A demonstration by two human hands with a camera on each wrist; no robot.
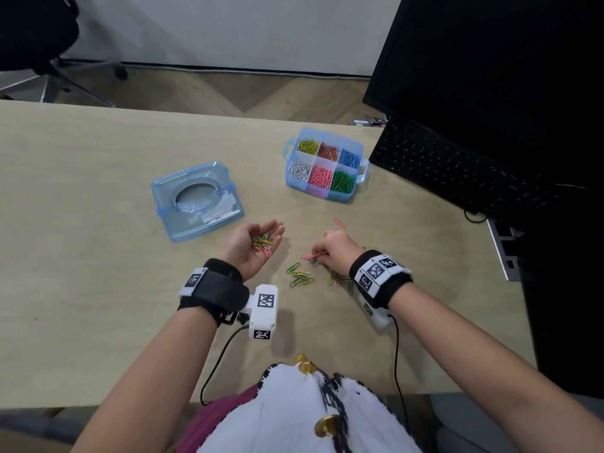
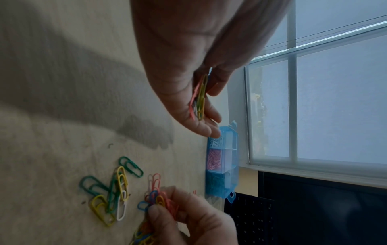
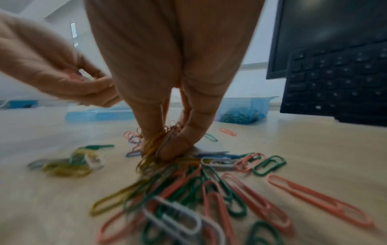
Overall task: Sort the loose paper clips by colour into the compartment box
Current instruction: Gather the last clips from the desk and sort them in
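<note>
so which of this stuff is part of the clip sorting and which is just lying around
In the job: compartment box, loose paper clips on the desk, mixed clips cupped in the left hand, bunch of clips pinched by the right hand.
Just lying about: blue lid, keyboard, monitor, office chair.

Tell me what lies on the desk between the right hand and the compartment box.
A single pink paper clip; otherwise bare desk, clearest in the head view.

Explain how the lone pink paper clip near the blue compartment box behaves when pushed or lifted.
The thin pink wire paper clip lies flat on the smooth pale desk, so it would probably slide, not roll. So slim, it likely weighs little and resists pinching.
</note>
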